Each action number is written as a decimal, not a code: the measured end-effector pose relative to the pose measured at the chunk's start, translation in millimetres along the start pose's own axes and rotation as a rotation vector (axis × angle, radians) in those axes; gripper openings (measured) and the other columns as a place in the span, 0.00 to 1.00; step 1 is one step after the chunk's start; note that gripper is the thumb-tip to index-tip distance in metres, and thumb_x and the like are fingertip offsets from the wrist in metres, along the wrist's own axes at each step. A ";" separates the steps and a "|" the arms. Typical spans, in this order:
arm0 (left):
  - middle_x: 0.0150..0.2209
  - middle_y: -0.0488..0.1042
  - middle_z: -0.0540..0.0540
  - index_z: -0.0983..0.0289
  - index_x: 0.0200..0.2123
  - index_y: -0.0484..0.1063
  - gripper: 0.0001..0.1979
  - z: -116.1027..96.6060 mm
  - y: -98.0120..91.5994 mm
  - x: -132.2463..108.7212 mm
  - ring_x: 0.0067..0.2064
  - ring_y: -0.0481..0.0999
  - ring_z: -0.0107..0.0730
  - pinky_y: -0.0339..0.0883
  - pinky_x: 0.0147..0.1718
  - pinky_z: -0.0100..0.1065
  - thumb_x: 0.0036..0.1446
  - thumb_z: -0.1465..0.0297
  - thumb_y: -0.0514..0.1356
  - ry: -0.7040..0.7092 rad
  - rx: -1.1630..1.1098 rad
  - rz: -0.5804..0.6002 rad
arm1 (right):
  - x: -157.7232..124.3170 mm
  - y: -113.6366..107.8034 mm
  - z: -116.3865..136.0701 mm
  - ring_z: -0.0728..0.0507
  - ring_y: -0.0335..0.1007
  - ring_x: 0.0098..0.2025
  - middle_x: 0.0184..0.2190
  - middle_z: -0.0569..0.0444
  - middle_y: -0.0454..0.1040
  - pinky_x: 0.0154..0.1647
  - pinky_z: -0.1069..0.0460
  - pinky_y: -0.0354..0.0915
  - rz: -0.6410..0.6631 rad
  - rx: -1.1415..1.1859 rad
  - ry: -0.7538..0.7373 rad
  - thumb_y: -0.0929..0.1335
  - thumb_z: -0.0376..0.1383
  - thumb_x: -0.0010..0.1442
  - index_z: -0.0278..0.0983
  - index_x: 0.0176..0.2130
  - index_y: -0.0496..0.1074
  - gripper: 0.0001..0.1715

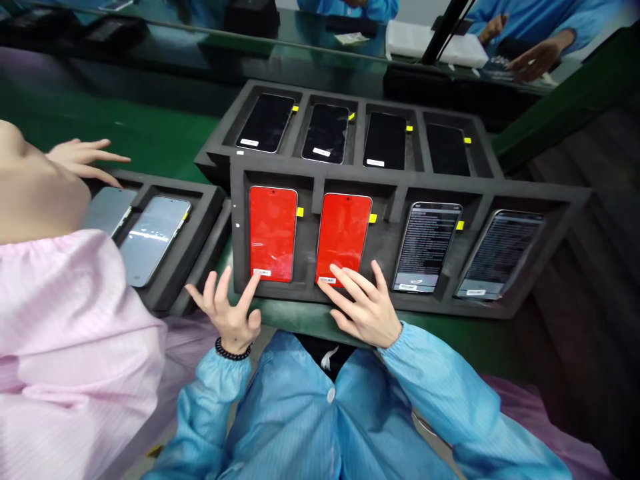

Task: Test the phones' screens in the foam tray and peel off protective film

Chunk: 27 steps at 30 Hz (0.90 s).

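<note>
A black foam tray point(385, 293) lies in front of me with smartphones in its slots. The leftmost smartphone point(273, 230) glows red, and my left hand point(233, 313) has its index fingertip at that phone's lower edge, fingers spread. Over the lower part of the second red smartphone point(345, 230) is my right hand point(365, 303), fingers stretched out and holding nothing. To the right, a third smartphone point(429, 247) and a fourth smartphone point(503, 253) show lines of text on dark screens. Yellow tabs stick out beside several phones.
Behind stands another foam tray point(360, 100) with dark-screened phones. At left, a co-worker's hand point(85, 160) reaches over a tray point(200, 220) with grey-screened phones. Across the bench, another person's hands point(540, 60) are near a white box point(435, 45). A green post point(570, 100) rises at right.
</note>
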<state>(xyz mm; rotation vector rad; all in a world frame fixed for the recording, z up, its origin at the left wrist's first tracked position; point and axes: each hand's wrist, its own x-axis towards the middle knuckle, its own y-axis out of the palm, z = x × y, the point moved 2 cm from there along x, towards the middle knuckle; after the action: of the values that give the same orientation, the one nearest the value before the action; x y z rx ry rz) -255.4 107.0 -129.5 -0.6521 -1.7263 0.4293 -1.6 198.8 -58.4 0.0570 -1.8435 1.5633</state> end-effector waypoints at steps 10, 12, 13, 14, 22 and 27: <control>0.69 0.59 0.61 0.53 0.66 0.65 0.32 -4.6 -1.2 5.8 0.71 0.54 0.54 0.35 0.69 0.67 0.69 0.51 0.38 0.036 0.035 0.006 | 0.5 1.2 -0.1 0.42 0.66 0.61 0.62 0.46 0.73 0.76 0.36 0.29 0.032 0.014 -0.004 0.61 0.40 0.71 0.38 0.58 0.73 0.22; 0.70 0.58 0.61 0.54 0.67 0.64 0.32 -4.8 -1.3 6.3 0.71 0.54 0.53 0.36 0.70 0.65 0.69 0.51 0.38 0.043 0.040 0.009 | 0.5 1.2 0.1 0.42 0.66 0.61 0.62 0.47 0.73 0.77 0.36 0.30 0.034 0.010 -0.005 0.61 0.40 0.71 0.38 0.58 0.73 0.22; 0.70 0.58 0.61 0.54 0.67 0.64 0.31 -4.9 -1.3 6.5 0.71 0.54 0.53 0.36 0.70 0.65 0.69 0.51 0.38 0.046 0.043 0.010 | 0.5 1.3 0.1 0.42 0.67 0.61 0.62 0.47 0.73 0.77 0.36 0.30 0.036 0.007 -0.003 0.61 0.40 0.71 0.38 0.59 0.73 0.22; 0.70 0.58 0.61 0.54 0.67 0.64 0.31 -4.9 -1.3 6.6 0.71 0.53 0.53 0.36 0.70 0.65 0.69 0.51 0.39 0.048 0.047 0.009 | 0.5 1.4 0.1 0.42 0.67 0.61 0.62 0.47 0.73 0.77 0.36 0.30 0.039 0.004 -0.003 0.62 0.40 0.70 0.38 0.59 0.73 0.22; 0.70 0.59 0.61 0.55 0.66 0.65 0.30 -5.2 -0.6 7.1 0.71 0.54 0.52 0.40 0.70 0.62 0.69 0.53 0.39 0.049 0.044 -0.009 | 1.6 0.8 0.5 0.42 0.67 0.61 0.61 0.47 0.73 0.76 0.36 0.31 0.046 -0.002 0.000 0.62 0.40 0.70 0.38 0.59 0.73 0.22; 0.69 0.60 0.61 0.56 0.66 0.66 0.30 -5.7 0.4 7.8 0.71 0.55 0.50 0.42 0.70 0.58 0.70 0.54 0.40 0.056 0.044 -0.025 | 2.1 -0.2 0.7 0.42 0.66 0.61 0.62 0.47 0.73 0.76 0.36 0.32 0.037 0.001 -0.004 0.62 0.39 0.69 0.39 0.59 0.73 0.22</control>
<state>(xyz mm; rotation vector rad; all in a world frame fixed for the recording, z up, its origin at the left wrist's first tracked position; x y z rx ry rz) -251.1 111.9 -122.4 -0.6049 -1.6659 0.4261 -3.4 199.0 -57.1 0.0269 -1.8571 1.5900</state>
